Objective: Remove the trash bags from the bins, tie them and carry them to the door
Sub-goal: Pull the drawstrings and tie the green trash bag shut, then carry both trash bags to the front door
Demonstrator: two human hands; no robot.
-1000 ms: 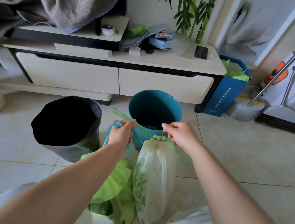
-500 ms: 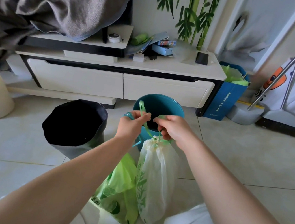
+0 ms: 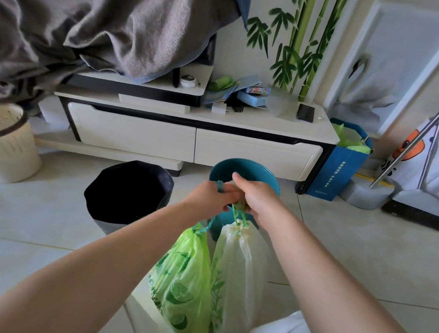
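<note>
Two drawstring trash bags hang side by side, touching: a bright green lemon-printed plastic bag and a translucent white leaf-printed plastic bag. The left hand and right hand, pressed together, pinch their green drawstrings (both cinched). Behind stand a round teal bin and a black-lined bin on pale tile.
</note>
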